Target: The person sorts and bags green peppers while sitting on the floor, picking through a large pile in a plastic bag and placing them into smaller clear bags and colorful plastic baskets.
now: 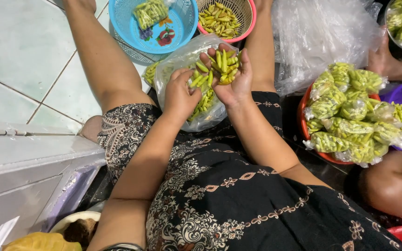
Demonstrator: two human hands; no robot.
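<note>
Cupping a loose heap of chillies (224, 65), the right hand (231, 76) lies palm up, fingers half-curled. A few could easily roll off the fingertip edge at 12 o'clock, since nothing walls them in. The left hand (180, 95) sits at 8 o'clock from it, fingers pinched on the clear bag (208, 116), wrist bent, both forearms angled in from the lap.
</note>
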